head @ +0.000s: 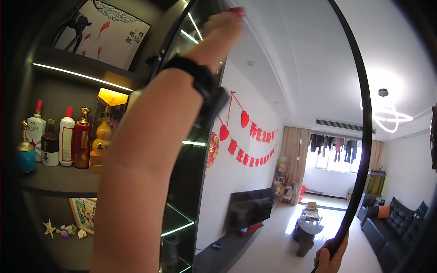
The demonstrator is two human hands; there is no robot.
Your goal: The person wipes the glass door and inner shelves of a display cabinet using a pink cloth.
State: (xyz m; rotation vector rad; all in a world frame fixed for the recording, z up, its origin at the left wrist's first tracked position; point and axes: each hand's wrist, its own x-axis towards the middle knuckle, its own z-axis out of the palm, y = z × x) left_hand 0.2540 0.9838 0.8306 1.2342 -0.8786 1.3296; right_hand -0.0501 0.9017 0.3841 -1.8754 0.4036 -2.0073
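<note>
My left hand (223,27) is raised high at the top of the view, its forearm crossing in front of the display cabinet. It is closed on a small red thing (238,13), which looks like a cloth but is blurred. A black band with a dark device sits on that wrist. At the lower right, my right hand (330,256) grips the slim black edge frame (367,136) of what looks like an open glass cabinet door. The living room shows through the pane.
Several liquor bottles (67,136) stand on a lit cabinet shelf (61,181) at left. Above are a framed picture (116,34) and a black animal figurine (76,27); below lie a starfish (49,228) and shells. Beyond are a television (251,210), low table (309,227) and black sofa (392,225).
</note>
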